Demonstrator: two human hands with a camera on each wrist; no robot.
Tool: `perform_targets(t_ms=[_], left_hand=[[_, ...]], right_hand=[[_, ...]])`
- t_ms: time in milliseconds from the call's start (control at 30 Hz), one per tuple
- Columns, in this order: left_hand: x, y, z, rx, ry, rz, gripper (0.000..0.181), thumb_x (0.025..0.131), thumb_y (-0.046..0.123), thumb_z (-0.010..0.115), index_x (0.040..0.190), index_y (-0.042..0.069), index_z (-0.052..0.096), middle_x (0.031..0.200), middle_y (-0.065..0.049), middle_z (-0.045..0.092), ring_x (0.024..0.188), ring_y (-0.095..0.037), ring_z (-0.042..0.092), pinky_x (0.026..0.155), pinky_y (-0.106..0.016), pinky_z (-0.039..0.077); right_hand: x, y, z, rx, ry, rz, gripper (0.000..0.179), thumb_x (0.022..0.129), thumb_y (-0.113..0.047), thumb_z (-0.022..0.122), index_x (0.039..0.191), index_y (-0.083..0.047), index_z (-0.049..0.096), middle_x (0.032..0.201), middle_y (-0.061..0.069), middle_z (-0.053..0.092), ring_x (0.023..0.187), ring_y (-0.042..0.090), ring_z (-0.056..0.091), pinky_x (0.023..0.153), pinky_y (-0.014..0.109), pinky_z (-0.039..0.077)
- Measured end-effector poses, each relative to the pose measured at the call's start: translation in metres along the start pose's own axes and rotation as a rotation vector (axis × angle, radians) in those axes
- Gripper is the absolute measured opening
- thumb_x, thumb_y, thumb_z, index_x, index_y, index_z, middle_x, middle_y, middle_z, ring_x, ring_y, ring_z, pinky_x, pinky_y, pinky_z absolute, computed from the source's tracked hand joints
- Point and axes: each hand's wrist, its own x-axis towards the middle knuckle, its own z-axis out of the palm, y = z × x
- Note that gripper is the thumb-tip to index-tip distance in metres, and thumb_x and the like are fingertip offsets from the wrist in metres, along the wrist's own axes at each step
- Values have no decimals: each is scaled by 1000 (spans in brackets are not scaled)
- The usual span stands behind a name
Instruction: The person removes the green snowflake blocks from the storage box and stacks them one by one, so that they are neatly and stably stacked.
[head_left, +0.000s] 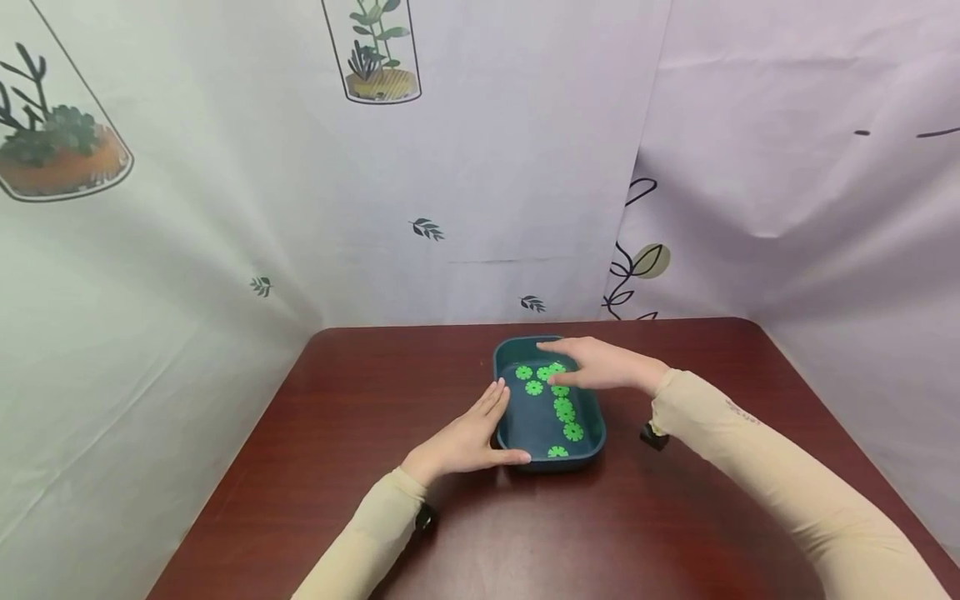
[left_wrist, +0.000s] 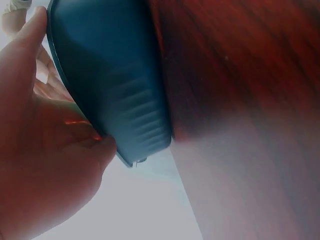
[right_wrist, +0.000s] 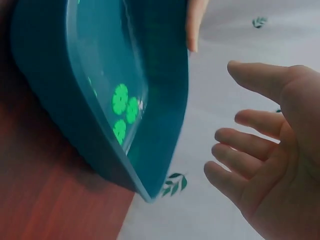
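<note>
A dark teal plastic bin (head_left: 528, 427) stands on the table, with several bright green notched discs (head_left: 573, 432) lying on its floor, mostly along the right side. My left hand (head_left: 465, 437) rests at the bin's left rim, fingers extended along it and thumb near the front corner. In the left wrist view that hand (left_wrist: 45, 155) touches the rim beside the ribbed outer wall (left_wrist: 145, 115). Over the bin's far right part, my right hand (head_left: 600, 363) hovers with its fingers spread. Seen from the right wrist, this hand (right_wrist: 280, 145) holds nothing and is apart from the rim.
The reddish-brown table (head_left: 360, 417) extends around the bin. Behind and at both sides hangs a pale cloth (head_left: 510, 183) printed with plants. A small black device (head_left: 654, 436) sits under the right wrist, another (head_left: 424, 518) under the left.
</note>
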Motion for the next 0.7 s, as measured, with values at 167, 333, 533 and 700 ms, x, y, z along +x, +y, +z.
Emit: perform_targets(t_ms=[167, 333, 533, 700], left_hand=[[0, -1, -1, -33, -2, 6, 117, 82, 80, 58, 162, 10, 8, 168, 4, -8, 153, -10, -6, 118, -38, 28], [-2, 1, 0, -60, 3, -5, 117, 82, 78, 60, 162, 12, 6, 168, 7, -9, 153, -9, -6, 117, -38, 30], [-4, 3, 0, -53, 25, 4, 117, 83, 76, 61, 162, 9, 7, 169, 4, -7, 154, -14, -3, 117, -39, 30], [-4, 3, 0, -48, 29, 3, 117, 83, 77, 61, 162, 9, 8, 169, 3, -6, 154, -13, -4, 117, -38, 31]], right_hand=[[3, -6, 6, 5, -82, -2, 67, 95, -37, 70, 152, -12, 46, 151, 12, 49, 137, 29, 48, 106, 51, 44], [7, -8, 15, -30, -175, -31, 61, 93, -31, 74, 146, -9, 54, 147, 9, 54, 135, 28, 50, 106, 49, 44], [10, -12, 27, -52, -253, -46, 50, 90, -25, 77, 134, -4, 65, 133, 7, 65, 123, 26, 59, 101, 47, 49], [12, -12, 38, -69, -300, -20, 45, 88, -23, 80, 128, -6, 68, 125, 2, 68, 115, 20, 63, 97, 41, 52]])
